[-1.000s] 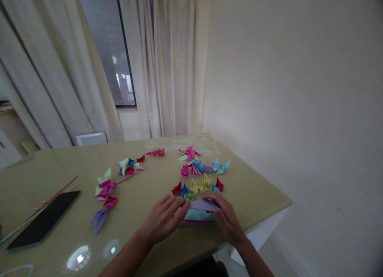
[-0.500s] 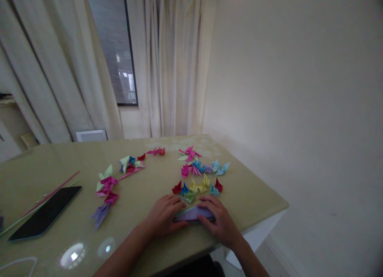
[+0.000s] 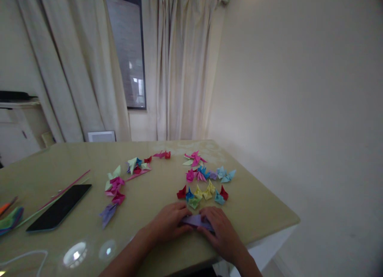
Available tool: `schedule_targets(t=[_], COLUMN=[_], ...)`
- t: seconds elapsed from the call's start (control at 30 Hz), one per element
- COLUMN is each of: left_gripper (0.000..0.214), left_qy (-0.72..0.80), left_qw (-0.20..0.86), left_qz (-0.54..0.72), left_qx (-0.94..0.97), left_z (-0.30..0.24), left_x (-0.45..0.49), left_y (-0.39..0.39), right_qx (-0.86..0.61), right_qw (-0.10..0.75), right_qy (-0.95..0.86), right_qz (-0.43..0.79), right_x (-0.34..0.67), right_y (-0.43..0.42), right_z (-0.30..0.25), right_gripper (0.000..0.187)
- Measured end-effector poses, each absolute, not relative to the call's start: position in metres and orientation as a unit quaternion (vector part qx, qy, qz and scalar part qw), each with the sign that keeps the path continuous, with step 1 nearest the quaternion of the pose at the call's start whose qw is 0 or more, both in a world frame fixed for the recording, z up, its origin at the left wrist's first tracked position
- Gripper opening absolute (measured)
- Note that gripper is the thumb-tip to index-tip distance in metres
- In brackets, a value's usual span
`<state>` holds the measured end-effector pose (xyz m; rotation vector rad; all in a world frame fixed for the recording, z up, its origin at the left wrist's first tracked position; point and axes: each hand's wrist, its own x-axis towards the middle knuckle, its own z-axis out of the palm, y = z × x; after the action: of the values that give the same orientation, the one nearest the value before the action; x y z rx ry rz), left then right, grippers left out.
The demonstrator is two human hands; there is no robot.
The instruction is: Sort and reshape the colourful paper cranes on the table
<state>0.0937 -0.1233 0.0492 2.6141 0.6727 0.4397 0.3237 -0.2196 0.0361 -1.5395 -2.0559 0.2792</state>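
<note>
A lilac sheet of paper lies on the olive tabletop near its front edge, mostly covered by both hands. My left hand presses on its left part with fingers curled down onto it. My right hand lies over its right part, fingers flat and pressed on the paper. Just beyond the hands sits a cluster of small folded paper pieces in red, blue, yellow and green.
More folded pieces lie farther back: pink and light blue ones and a curved row at the left. A black phone and thin pink sticks lie at the left. The table's right edge drops off beside my right hand.
The lilac paper that stuck out between my hands has been pressed flat and is now mostly covered by them. The camera has tilted and shifted slightly.
</note>
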Motion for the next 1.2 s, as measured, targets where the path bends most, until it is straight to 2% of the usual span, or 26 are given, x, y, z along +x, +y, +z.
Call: schedule_targets(t=[0.1,0.2,0.33,0.43,0.5,0.6,0.7,0.97,1.07,1.2], left_gripper=[0.034,0.031,0.037,0.059,0.058,0.042,0.031,0.055,0.054,0.047], left_qy=[0.278,0.371,0.564,0.683,0.700,0.680,0.651,0.520,0.452,0.362], left_qw=[0.135,0.079,-0.064,-0.117,-0.063,0.079,0.149,0.301,0.378,0.471], left_qz=[0.154,0.206,0.243,0.217,0.229,0.275,0.319,0.395,0.366,0.367], left_qx=[0.938,0.902,0.787,0.688,0.673,0.675,0.673,0.695,0.721,0.716], left_z=[0.055,0.063,0.057,0.036,0.020,0.007,0.011,0.048,0.059,0.068], left_x=[0.085,0.051,-0.024,-0.072,-0.090,-0.096,-0.087,-0.020,0.023,0.073], left_y=[-0.127,-0.125,-0.116,-0.114,-0.116,-0.121,-0.125,-0.136,-0.144,-0.152], right_qx=[-0.570,-0.572,-0.562,-0.547,-0.538,-0.528,-0.528,-0.504,-0.484,-0.438], right_qw=[0.264,0.272,0.290,0.308,0.327,0.353,0.358,0.393,0.422,0.416], right_qy=[-0.772,-0.769,-0.771,-0.777,-0.776,-0.772,-0.770,-0.768,-0.766,-0.796], right_qz=[0.099,0.088,0.075,0.051,0.029,0.004,-0.007,-0.040,-0.035,-0.041], right_x=[0.322,0.323,0.327,0.332,0.333,0.334,0.334,0.334,0.322,0.296], right_y=[-0.219,-0.220,-0.221,-0.221,-0.219,-0.217,-0.217,-0.222,-0.225,-0.219], right_z=[0.038,0.038,0.032,0.026,0.021,0.018,0.018,0.020,0.033,0.061], right_gripper=[0.012,0.014,0.028,0.040,0.043,0.047,0.047,0.040,0.037,0.049])
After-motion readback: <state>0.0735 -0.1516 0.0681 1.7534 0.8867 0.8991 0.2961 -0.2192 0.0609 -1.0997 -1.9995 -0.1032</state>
